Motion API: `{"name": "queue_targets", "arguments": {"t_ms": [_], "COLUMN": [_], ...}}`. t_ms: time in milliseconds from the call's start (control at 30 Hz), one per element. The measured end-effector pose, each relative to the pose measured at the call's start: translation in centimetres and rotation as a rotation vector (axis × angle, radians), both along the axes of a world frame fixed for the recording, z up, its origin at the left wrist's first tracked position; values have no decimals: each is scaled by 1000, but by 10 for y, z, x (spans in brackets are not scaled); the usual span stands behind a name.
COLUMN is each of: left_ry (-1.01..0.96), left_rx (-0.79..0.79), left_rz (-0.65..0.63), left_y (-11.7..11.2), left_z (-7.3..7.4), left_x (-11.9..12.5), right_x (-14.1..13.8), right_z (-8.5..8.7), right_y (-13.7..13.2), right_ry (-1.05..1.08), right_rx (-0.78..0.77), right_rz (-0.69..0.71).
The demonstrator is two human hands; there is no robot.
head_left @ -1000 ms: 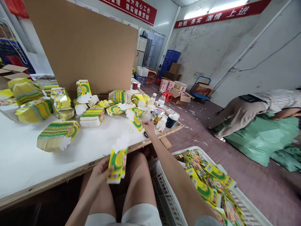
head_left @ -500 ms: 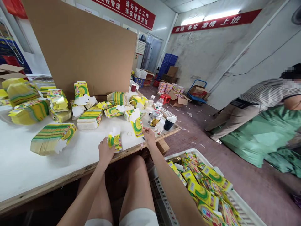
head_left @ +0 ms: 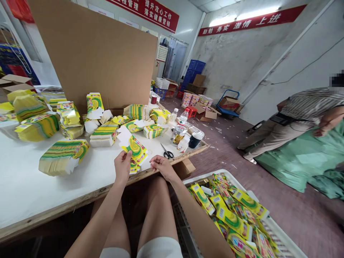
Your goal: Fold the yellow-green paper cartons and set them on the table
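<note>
My left hand (head_left: 123,166) is closed on a yellow-and-green carton (head_left: 136,148), thumb and fingers pinching its left edge. White flaps stand open at the carton's upper end. Below it, partly covered, a small yellow packet (head_left: 134,167) lies by the table edge. To the right, my right hand (head_left: 161,166) has its fingers pinched together just off the carton's lower corner; nothing shows between them. Black-handled scissors (head_left: 168,154) lie on the table beyond that hand. A stack of flat cartons (head_left: 64,156) rests to the left.
More carton stacks (head_left: 104,134) line the white table (head_left: 24,186) before a large cardboard sheet (head_left: 99,57). A bottle (head_left: 184,116), a jar (head_left: 178,134) and a dark mug (head_left: 194,140) stand right. A white crate (head_left: 285,238) of filled cartons is beside my legs. A person (head_left: 303,111) bends over green sacks.
The carton has gone from my right hand to my left, moving leftward over the small packet. My right hand has drawn back toward the table edge, and the scissors now show fully.
</note>
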State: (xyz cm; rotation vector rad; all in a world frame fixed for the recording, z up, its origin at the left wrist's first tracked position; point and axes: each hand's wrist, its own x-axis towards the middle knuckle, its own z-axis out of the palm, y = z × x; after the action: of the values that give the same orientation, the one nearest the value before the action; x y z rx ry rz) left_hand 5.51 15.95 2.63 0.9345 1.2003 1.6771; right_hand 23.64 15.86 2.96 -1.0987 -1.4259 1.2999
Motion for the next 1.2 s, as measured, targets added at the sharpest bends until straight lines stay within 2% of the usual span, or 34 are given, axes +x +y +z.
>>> {"name": "queue_targets", "arguments": {"t_ms": [133, 233, 300, 433, 567, 633, 733, 800, 867, 900, 967, 1033, 1100, 1200], "left_ry": [-57, -47, -25, -29, -90, -190, -493, -595, -617, -618, -603, -566, -523, -494], "left_rx": [1, -12, -24, -40, -56, -101, -224, -275, -315, -336, -382, -417, -429, -402], "left_rz": [4, -37, -91, -221, -400, -538, -750, -756, -719, -713, -729, -750, -750, -736], "left_y": [-4, -13, -23, -50, -82, -99, -120, -129, -134, -135, -136, -136, -137, -142], "left_z": [3, 9, 13, 22, 27, 25, 17, 11, 7, 5, 3, 3, 5, 10], "left_x": [-6, -4, -2, 1, 1, 3, 13, 21, 27, 28, 29, 28, 27, 31], "right_x": [12, 15, 13, -2, -11, -12, -12, -11, -10, -8, -6, -3, -1, -1], "right_z": [4, 17, 26, 32, 19, 10, 1, 1, 5, 9, 18, 26, 31, 28], "right_y": [10, 16, 12, -22, -70, -92, -117, -130, -139, -142, -148, -152, -153, -154], "right_ry": [-121, -193, -207, -147, -37, 0, -8, -154, -355, -436, -515, -528, -479, -353], "right_rx": [41, 106, 140, 110, 17, -13, -35, 24, 176, 262, 386, 420, 400, 345], "right_rz": [-155, -313, -355, -223, -111, -104, -148, -275, -395, -406, -318, -218, -205, -244]}}
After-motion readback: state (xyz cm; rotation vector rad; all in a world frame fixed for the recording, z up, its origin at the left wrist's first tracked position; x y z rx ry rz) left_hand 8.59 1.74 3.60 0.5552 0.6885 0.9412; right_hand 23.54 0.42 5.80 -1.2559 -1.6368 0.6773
